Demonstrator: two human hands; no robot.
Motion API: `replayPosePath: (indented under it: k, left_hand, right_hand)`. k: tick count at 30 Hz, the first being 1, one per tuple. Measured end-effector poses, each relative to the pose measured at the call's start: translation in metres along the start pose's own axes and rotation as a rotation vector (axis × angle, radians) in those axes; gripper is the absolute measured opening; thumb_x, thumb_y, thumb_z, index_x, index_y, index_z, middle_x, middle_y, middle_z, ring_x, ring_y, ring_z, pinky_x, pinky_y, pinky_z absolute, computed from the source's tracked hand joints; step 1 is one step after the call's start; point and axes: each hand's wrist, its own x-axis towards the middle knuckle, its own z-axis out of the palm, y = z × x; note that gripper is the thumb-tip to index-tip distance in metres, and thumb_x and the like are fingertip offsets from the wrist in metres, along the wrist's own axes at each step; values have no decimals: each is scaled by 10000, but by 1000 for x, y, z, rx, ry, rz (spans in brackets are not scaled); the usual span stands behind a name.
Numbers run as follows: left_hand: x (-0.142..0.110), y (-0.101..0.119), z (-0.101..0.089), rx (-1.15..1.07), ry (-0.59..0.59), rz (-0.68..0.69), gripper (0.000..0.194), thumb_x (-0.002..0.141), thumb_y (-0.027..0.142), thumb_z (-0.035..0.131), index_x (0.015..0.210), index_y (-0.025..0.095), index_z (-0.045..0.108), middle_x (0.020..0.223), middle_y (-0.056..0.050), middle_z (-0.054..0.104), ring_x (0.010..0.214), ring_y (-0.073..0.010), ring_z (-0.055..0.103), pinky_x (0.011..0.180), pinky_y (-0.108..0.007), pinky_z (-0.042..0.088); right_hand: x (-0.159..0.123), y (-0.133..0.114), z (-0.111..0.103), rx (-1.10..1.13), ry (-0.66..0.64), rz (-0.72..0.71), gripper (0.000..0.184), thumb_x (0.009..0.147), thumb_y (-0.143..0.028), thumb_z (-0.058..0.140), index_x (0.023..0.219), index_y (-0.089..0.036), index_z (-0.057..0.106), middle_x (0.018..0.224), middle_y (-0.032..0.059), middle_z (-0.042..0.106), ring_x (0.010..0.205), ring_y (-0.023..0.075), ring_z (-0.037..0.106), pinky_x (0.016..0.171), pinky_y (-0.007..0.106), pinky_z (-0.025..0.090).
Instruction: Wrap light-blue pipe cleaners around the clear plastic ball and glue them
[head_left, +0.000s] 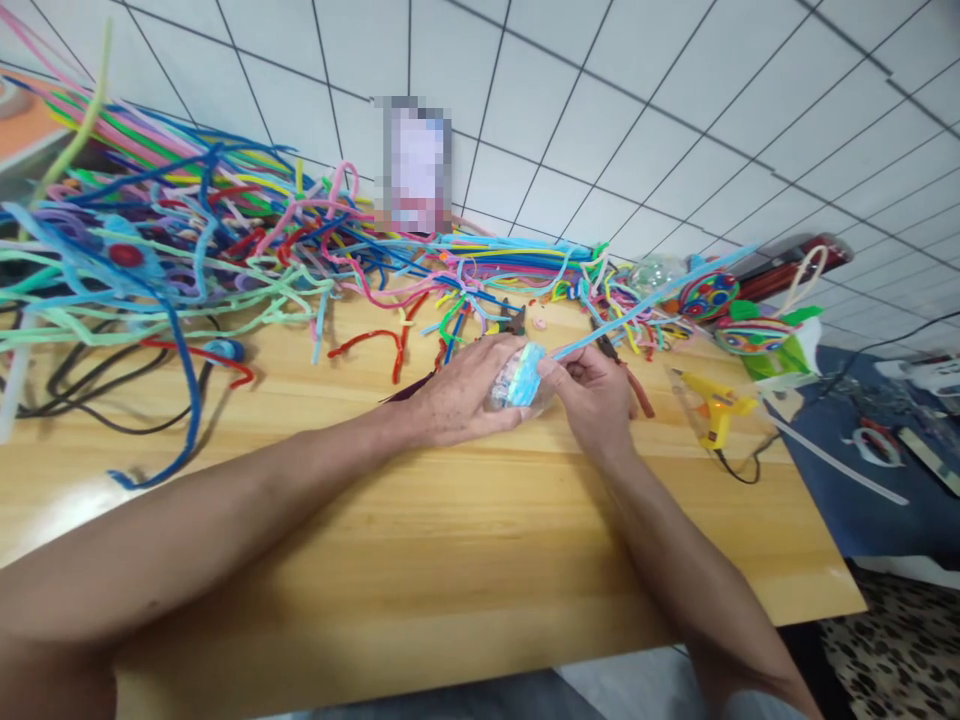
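My left hand [469, 395] is wrapped around a clear plastic ball [496, 392], with its fingers partly covering it. Bands of light blue and yellow-green pipe cleaner lie across the ball's right side. My right hand [596, 390] pinches a light blue pipe cleaner [652, 303] against that side. Its long free end slants up to the right, past the hand. Just beyond my left hand lie pliers [512, 318] with dark jaws. Another pair of pliers [637, 390] with reddish handles lies partly hidden behind my right hand.
A big tangle of coloured pipe cleaners [172, 250] covers the table's left and back. To the right lie a yellow glue gun [716, 405] with a cord and two colourful decorated balls [709, 295]. A blurred phone-like screen [417, 165] stands at the back. Black cables [71, 385] lie left.
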Motion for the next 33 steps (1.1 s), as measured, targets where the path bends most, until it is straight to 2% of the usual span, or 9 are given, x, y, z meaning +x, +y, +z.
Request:
replayPosePath:
  k: [6,13,20,25,33]
  left_hand:
    - [-1,2,1,-5,17,7,738,951,450,703,1585,216,407,1577,-215,572,1493,-393,566,1252,-618,486]
    - [3,9,-5,-15,-5,-37,673,953,402,670,1550,195,440,1550,-206,599,1460,-373,601,1237,-580,515]
    - [4,8,-5,-32,1,-50,690,910,383,700,1533,220,451,1525,-179,618,1438,-355,627,1223,-561,540]
    - [1,8,-2,-26,29,-7,688,929,372,687,1546,208,429,1593,-224,562,1552,-384,529,1298,-626,457]
    - [0,5,-3,-10,5,2,704,982,454,648,1594,226,383,1599,-214,556,1541,-379,537,1296,-635,464]
  right_hand:
    - [-3,3,2,-1,7,3,391,797,-544,891,750,-245,643,652,-55,602,586,113,505,576,261,438]
    - [1,0,1,-21,-22,16,405,792,-563,883,745,-244,639,656,-50,600,587,116,504,571,266,437]
    - [3,-8,-1,29,-44,79,398,738,-515,929,754,-239,642,674,-47,649,609,120,557,584,263,486]
    - [1,-8,1,27,-42,70,373,748,-493,926,760,-245,648,664,-51,651,592,120,556,580,268,495]
    - [4,-6,1,90,-53,96,375,732,-523,933,821,-239,705,718,-34,701,650,147,629,610,286,539]
